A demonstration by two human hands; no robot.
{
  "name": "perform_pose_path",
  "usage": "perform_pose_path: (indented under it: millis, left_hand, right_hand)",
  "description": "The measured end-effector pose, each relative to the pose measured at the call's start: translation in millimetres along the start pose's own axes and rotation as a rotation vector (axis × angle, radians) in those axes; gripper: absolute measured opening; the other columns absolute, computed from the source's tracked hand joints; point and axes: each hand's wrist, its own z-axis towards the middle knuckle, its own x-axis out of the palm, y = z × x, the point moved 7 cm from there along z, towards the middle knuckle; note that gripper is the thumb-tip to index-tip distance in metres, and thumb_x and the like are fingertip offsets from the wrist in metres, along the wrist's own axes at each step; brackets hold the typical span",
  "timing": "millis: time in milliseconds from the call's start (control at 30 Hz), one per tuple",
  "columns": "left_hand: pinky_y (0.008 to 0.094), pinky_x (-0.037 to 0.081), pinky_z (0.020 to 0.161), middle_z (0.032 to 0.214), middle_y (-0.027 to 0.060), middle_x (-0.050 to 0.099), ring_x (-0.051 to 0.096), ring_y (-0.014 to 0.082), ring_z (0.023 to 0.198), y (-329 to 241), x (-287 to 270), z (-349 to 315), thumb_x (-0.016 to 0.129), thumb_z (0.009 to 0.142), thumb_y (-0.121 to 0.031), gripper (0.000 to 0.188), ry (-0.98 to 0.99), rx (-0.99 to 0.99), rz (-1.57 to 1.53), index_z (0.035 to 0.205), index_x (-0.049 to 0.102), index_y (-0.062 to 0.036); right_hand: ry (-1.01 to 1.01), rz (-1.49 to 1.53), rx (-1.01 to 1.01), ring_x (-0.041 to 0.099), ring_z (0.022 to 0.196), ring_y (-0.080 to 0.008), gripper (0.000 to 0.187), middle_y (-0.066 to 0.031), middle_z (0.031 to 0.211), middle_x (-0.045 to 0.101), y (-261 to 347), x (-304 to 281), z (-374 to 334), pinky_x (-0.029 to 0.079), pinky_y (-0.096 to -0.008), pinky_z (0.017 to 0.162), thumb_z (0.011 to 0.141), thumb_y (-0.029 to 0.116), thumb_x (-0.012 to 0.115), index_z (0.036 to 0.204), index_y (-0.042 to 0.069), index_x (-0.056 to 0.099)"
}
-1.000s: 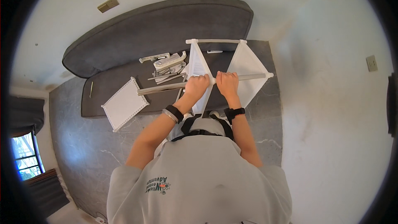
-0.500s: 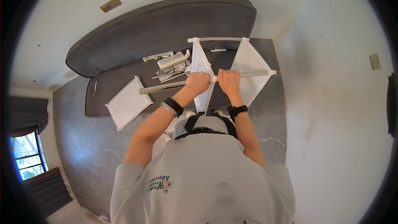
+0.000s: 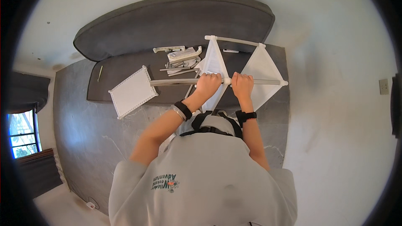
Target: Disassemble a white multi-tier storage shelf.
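A partly assembled rack is in front of me: two white shelf panels, the left one (image 3: 214,60) and the right one (image 3: 263,71), joined by metal tubes. My left hand (image 3: 208,85) is closed around a long metal tube (image 3: 173,82) that sticks out to the left from the left panel's corner connector (image 3: 227,81). Just right of that connector, my right hand (image 3: 242,85) is wrapped round the metal tube (image 3: 266,82) running between the panels. Across the far side, another tube (image 3: 237,40) links their corners. My fingers hide parts of both gripped tubes.
A grey sofa (image 3: 121,75) lies beyond me. On its seat are a loose white shelf panel (image 3: 133,93), several metal tubes (image 3: 181,72), white plastic parts (image 3: 184,54) and a thin stick (image 3: 100,73). A pale wall (image 3: 335,100) rises at the right.
The long tube in my left hand has turned from a slant to nearly level. Both hands keep their grip, and the whole view has shifted slightly.
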Motion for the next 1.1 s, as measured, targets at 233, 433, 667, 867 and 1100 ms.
perform_pose_path:
  millis: [233,433,667,867,1100]
  left_hand:
    - [0.0377,0.051,0.057,0.066,0.0127,0.063,0.064,0.0274,0.06,8.7,3.5,5.5,0.058,0.073,-0.018,0.013,0.298,-0.066,-0.219,0.072,0.06,-0.0046]
    - [0.0404,0.052,0.071,0.081,0.0155,0.065,0.065,0.0304,0.077,21.5,15.4,11.7,0.058,0.074,-0.022,0.022,0.69,-0.101,-0.353,0.086,0.066,-0.005]
    - [0.0372,0.046,0.062,0.074,0.0091,0.059,0.061,0.022,0.074,8.6,0.9,2.4,0.058,0.073,-0.015,0.011,0.237,0.0,-0.09,0.081,0.056,-0.0072]
    - [0.0314,0.042,0.062,0.07,0.0009,0.051,0.055,0.0169,0.068,-7.7,-4.3,-6.6,0.057,0.07,-0.014,0.009,-0.055,-0.073,0.148,0.076,0.051,-0.0109]
    - [0.0342,0.049,0.053,0.061,0.0071,0.059,0.062,0.0218,0.055,12.1,7.4,-1.6,0.057,0.071,-0.014,0.007,0.154,-0.084,-0.102,0.07,0.053,-0.0091]
  right_hand:
    - [-0.013,0.01,-0.021,0.052,0.051,-0.027,0.034,-0.0109,0.052,0.053,1.6,-2.0,-1.5,0.037,-0.0388,0.059,0.086,0.017,0.045,0.055,0.005,0.054]
    - [-0.022,0.027,-0.034,0.053,0.052,-0.0272,0.034,-0.0114,0.053,0.055,0.6,0.8,-1.8,0.037,-0.0386,0.059,0.085,0.017,0.045,0.056,0.004,0.056]
    - [-0.011,-0.007,0.002,0.053,0.053,-0.0262,0.034,-0.0104,0.054,0.055,-3.7,6.9,-0.5,0.038,-0.0384,0.06,0.085,0.018,0.045,0.055,0.005,0.055]
    - [0.001,-0.023,0.022,0.054,0.054,-0.0246,0.034,-0.009,0.055,0.057,-4.6,10.1,0.1,0.038,-0.0378,0.061,0.085,0.019,0.047,0.055,0.006,0.056]
    - [-0.004,0.012,-0.02,0.054,0.053,-0.0258,0.033,-0.0092,0.053,0.055,1.7,7.8,-0.8,0.037,-0.0381,0.059,0.085,0.017,0.046,0.055,0.006,0.053]
